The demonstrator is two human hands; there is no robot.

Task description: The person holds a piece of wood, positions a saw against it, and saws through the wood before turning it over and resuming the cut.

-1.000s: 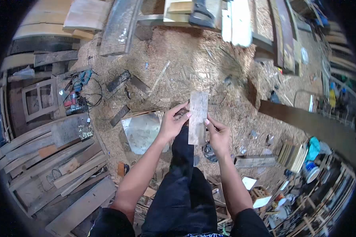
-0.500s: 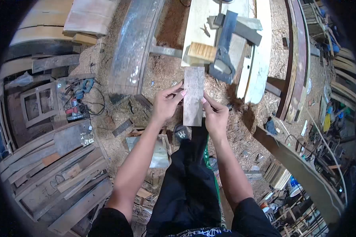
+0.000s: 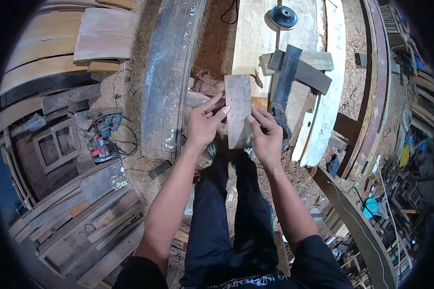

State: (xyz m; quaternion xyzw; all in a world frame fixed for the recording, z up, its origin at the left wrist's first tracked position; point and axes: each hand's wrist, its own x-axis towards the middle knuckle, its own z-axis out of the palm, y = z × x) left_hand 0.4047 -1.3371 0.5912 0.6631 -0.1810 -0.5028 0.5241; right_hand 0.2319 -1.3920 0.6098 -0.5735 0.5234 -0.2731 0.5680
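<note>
Between my two hands is a short, flat rectangular wooden board (image 3: 238, 111), held upright lengthwise in front of my legs. My left hand (image 3: 205, 123) pinches its left edge, thumb on the near face and the index finger along the side. My right hand (image 3: 266, 138) grips the lower right edge with the thumb on the face and the fingers curled behind. Just beyond the board, a handsaw (image 3: 288, 82) lies across wood offcuts (image 3: 313, 77) on pale planks (image 3: 250, 41). The board and my right hand partly cover the planks' near end and the saw's handle.
A round black disc (image 3: 284, 17) rests on the planks. Left of them runs a long dark, worn beam (image 3: 164, 82). Power tools with cables (image 3: 101, 149) lie farther left beside stacked boards (image 3: 77, 216). A long plank (image 3: 357, 221) slants at right. Sawdust covers the floor.
I have moved forward, so the planks, saw and beam sit lower in view and the black disc shows fully. Both hands still hold the board, which now hides most of a small wood block.
</note>
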